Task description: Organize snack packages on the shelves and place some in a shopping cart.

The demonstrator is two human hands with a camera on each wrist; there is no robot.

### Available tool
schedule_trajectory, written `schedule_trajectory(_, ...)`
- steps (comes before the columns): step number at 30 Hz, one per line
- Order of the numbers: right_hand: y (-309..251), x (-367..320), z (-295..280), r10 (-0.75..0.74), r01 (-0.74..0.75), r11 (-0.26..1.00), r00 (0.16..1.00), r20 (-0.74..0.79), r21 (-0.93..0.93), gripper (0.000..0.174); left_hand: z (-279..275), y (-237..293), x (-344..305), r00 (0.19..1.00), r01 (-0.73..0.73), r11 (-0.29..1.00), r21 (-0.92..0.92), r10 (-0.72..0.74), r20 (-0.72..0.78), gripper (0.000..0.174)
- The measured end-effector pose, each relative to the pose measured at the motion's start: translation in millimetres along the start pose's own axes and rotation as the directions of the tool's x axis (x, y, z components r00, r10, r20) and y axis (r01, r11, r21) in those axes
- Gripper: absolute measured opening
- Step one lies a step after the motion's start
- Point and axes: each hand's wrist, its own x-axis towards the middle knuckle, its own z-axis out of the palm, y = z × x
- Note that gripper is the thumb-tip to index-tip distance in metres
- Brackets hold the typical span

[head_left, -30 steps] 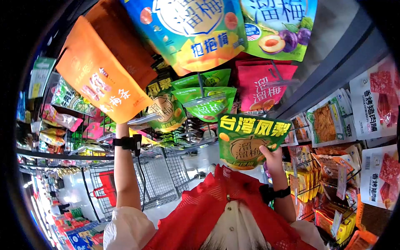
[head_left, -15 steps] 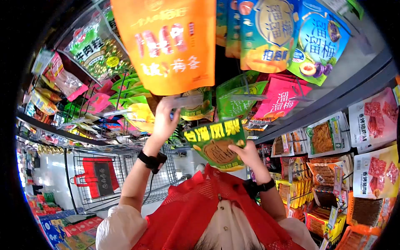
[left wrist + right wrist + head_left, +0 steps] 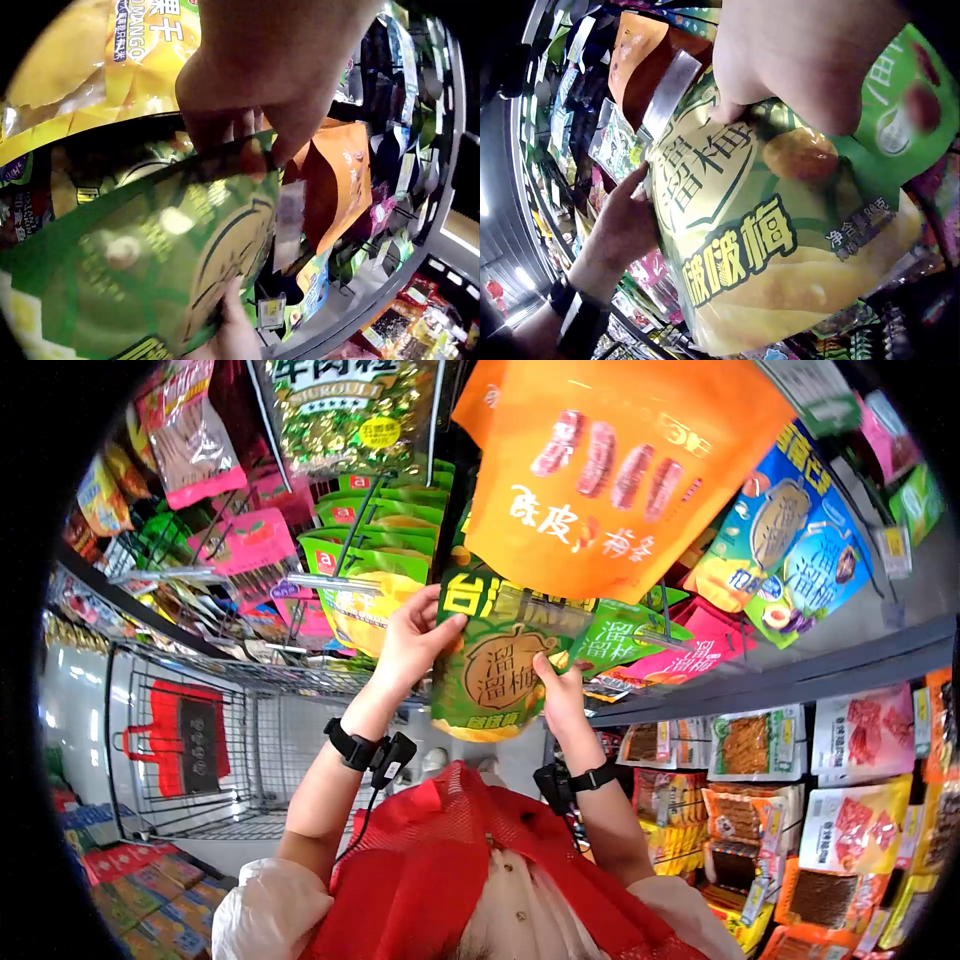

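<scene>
A green pouch of dried plums (image 3: 490,670) with yellow lettering along its top is held in front of the shelf by both hands. My left hand (image 3: 412,640) pinches its upper left edge, thumb on the front. My right hand (image 3: 565,700) grips the right side, its thumb over the printed front. In the right wrist view the pouch (image 3: 727,247) shows its yellow lower part, with the left hand (image 3: 622,221) at the far edge. Close above in the head view hangs a large orange pouch (image 3: 610,480), overlapping the green pouch's top.
Green and yellow dried mango pouches (image 3: 375,600) hang on hooks left of the hands. Metal hook ends (image 3: 310,582) stick out from the shelf. A wire shopping cart (image 3: 270,750) with a red bag (image 3: 185,735) stands at lower left. Packaged meat snacks (image 3: 760,745) fill the right-hand rack.
My left hand has moved from beneath the hanging orange pouch to the green pouch and now pinches its edge. The green pouch has been raised towards the shelf, and the view has turned left.
</scene>
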Motion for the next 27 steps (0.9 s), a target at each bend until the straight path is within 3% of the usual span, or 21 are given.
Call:
schedule_trajectory(2, 0.9, 4.0, 4.8, 0.020, -0.020, 1.000, 1.000, 0.000, -0.002, 0.025, -1.5, -10.8, -2.6, 0.995, 0.074, 0.969, 0.237, -0.088, 0.048, 0.022)
schedule_trajectory(6, -9.1, 3.7, 14.3, 0.029, -0.032, 0.998, 0.997, -0.070, -0.048, 0.026, -1.0, -24.7, -4.0, 0.983, 0.180, 0.970, 0.164, -0.184, 0.007, 0.017)
schedule_trajectory(8, -3.0, 2.3, 10.6, 0.064, -0.072, 0.995, 0.993, -0.104, -0.072, 0.027, -2.8, -26.6, -3.0, 0.970, 0.238, 0.945, 0.222, -0.244, -0.002, 0.017)
schedule_trajectory(15, 7.9, -1.6, 1.9, 0.097, -0.118, 0.987, 0.979, -0.182, -0.109, 0.025, 0.9, -40.1, -1.2, 0.986, 0.156, 0.972, 0.175, -0.165, 0.035, 0.013)
schedule_trajectory(22, 9.1, 0.4, 1.2, 0.044, -0.063, 0.994, 0.980, -0.195, -0.091, 0.026, 2.6, -45.7, 4.8, 0.982, 0.163, 0.958, 0.234, -0.181, 0.058, 0.014)
schedule_trajectory(27, 8.3, 4.0, 3.2, 0.108, -0.130, 0.986, 0.974, -0.200, -0.101, 0.031, 3.8, -42.9, 9.1, 0.981, 0.175, 0.954, 0.242, -0.191, 0.044, 0.016)
